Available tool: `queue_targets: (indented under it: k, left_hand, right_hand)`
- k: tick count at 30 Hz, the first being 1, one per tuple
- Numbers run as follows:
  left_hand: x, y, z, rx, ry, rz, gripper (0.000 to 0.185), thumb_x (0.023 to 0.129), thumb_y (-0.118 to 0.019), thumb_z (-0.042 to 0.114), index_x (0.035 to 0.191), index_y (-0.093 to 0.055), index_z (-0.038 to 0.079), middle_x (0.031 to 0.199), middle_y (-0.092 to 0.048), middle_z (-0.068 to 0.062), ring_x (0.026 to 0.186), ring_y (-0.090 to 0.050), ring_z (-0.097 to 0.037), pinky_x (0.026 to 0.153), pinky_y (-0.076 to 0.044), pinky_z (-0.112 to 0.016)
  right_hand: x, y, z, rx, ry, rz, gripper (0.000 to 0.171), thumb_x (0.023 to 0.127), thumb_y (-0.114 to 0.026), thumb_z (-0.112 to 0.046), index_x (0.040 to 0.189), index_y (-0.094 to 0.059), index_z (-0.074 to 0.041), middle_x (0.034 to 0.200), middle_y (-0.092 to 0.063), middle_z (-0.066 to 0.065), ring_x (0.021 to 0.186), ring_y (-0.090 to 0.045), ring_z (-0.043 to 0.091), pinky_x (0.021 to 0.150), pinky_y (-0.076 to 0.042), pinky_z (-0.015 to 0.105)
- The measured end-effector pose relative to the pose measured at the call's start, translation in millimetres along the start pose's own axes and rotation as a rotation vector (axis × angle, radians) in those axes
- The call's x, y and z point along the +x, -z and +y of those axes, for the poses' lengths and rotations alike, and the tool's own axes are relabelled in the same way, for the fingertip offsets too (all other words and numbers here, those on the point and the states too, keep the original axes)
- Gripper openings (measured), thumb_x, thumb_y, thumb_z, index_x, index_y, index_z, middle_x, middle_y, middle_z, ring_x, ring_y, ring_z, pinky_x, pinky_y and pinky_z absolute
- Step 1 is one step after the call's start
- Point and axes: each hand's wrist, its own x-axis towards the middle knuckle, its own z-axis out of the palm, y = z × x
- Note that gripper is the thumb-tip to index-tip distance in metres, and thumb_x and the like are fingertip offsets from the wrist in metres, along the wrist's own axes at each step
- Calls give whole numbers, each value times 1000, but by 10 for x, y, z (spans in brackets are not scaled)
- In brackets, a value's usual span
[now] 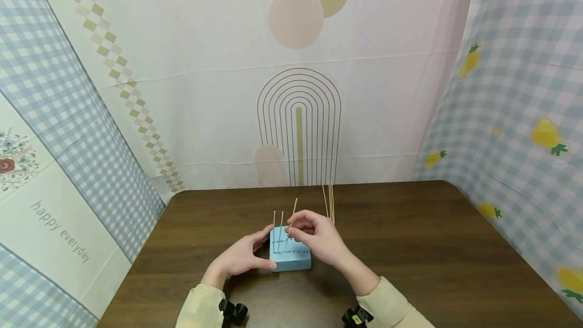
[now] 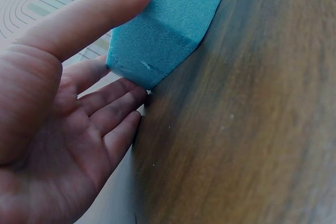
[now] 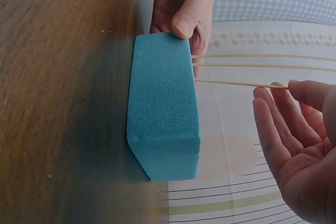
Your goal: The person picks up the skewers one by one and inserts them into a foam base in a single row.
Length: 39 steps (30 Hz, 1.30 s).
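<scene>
A light blue foam block [image 1: 293, 263] with rows of dark marks on its top sits on the table. My left hand [image 1: 241, 257] holds its left side, thumb on the near face in the left wrist view and fingers around the far corner. Two thin wooden skewers [image 1: 274, 216] stand upright in the block's left part. Between thumb and fingertip, my right hand [image 1: 321, 241] pinches a third skewer [image 3: 236, 83]. Its lower end meets the block's top, and it leans slightly. Whether the tip has gone into the foam is hard to tell.
Several loose skewers [image 1: 331, 204] lie at the back of the brown wooden table [image 1: 410, 252], beyond my right hand. A patterned cloth [image 1: 218, 115] hangs behind the table, with checked cloths at both sides.
</scene>
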Motion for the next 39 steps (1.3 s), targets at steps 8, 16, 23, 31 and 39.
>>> queue_targets:
  k: [8, 16, 23, 31, 39]
  left_hand:
    - [3, -9, -9, -9, -6, -3, 105, 87, -92, 33, 169, -31, 8, 170, -37, -12, 155, -39, -30, 123, -31, -55]
    - [6, -4, 1, 2, -2, -5, 106, 87, -92, 34, 169, -31, 7, 170, -38, -13, 154, -39, -30, 123, -31, -56]
    - [7, -3, 4, 6, 3, -4, 105, 87, -92, 35, 169, -32, 9, 169, -39, -12, 154, -40, -29, 123, -32, -56]
    - [10, 3, -3, 5, 7, -1, 106, 87, -92, 35, 169, -31, 9, 170, -38, -12, 154, -40, -31, 123, -32, -57]
    - [4, 7, -9, 0, 12, 0, 105, 87, -92, 35, 169, -32, 10, 169, -39, -12, 154, -40, -30, 123, -32, -56]
  right_hand:
    - [-10, -20, 7, -20, 5, -25, 7, 100, -78, -16, 105, -73, -13, 97, -79, 0, 94, -77, 37, 76, -59, 26]
    - [-6, -31, 52, -79, 38, -28, 7, 100, -79, -16, 103, -73, -13, 94, -77, -4, 87, -76, 17, 75, -59, 25]
    - [-6, -45, 59, -103, 35, -50, 7, 100, -78, -15, 102, -72, -13, 93, -78, -4, 87, -75, 16, 74, -58, 25]
    - [-7, -66, 56, -127, 55, -65, 8, 101, -77, -13, 102, -69, -16, 92, -78, -7, 86, -76, 19, 71, -58, 25]
    - [-2, -116, 89, -144, 97, -70, 7, 102, -75, -11, 101, -68, -12, 97, -79, 6, 86, -78, 16, 72, -58, 24]
